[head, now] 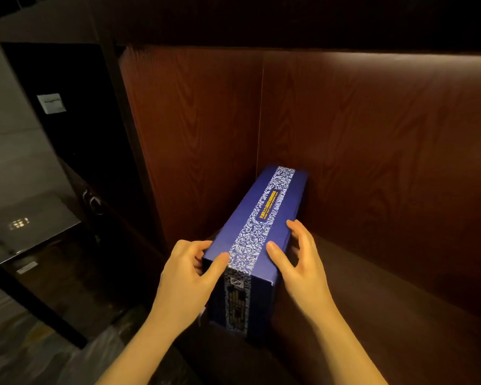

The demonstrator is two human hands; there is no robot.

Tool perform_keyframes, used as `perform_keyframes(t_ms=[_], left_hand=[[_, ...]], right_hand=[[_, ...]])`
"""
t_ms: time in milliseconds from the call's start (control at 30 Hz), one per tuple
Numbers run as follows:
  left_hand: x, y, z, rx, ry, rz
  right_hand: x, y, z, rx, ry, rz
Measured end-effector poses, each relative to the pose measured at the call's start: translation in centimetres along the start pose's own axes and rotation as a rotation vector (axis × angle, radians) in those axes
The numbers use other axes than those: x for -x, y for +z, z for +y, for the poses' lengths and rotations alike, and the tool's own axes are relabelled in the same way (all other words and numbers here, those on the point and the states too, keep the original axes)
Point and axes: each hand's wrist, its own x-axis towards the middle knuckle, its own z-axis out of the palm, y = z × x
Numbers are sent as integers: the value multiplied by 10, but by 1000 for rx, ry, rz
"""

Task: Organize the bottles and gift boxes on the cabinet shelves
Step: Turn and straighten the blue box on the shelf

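Observation:
A long blue gift box (286, 201) with a white-and-blue floral band and gold lettering lies on the wooden cabinet shelf (386, 315), its far end in the back left corner. My left hand (189, 276) grips the box's near left edge, thumb on top and fingers down the side. My right hand (300, 262) rests at the near right edge with fingers spread, thumb on the top and fingertips touching the right side. No bottles are in view.
The dark red wood side panel (195, 140) stands just left of the box, and the back panel (386, 140) rises behind it. Left of the cabinet are a dark frame post (122, 120), a glossy dark surface (31, 232) and a white paper label (52, 103).

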Motion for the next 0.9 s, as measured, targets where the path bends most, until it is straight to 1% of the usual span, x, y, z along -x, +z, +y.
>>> perform_keyframes(t_ms=[167,267,333,433,500,567,633,767,900], left_hand=[[26,12,20,3,62,0],[36,19,27,61,83,-57],[28,26,26,134,58,-93],[-15,42,26,207,0,-83],[-58,57,25,254,-39,-100],[-101,73,24,271,-78,-163],[-140,90,22,228,-89,-229],[-191,120,17,185,-169,-335],[-217,139,14,316,-250,-441]], right_hand=[[42,-11,-13,-18,9,38],[59,-21,-12,-19,8,97],[63,-27,-12,-70,29,146],[69,-32,-12,-163,55,144],[74,-33,-11,-165,69,108],[77,-35,-10,-156,84,73],[77,-37,-9,-146,87,63],[76,-39,-7,-149,101,44],[75,-41,-2,-165,107,17]])
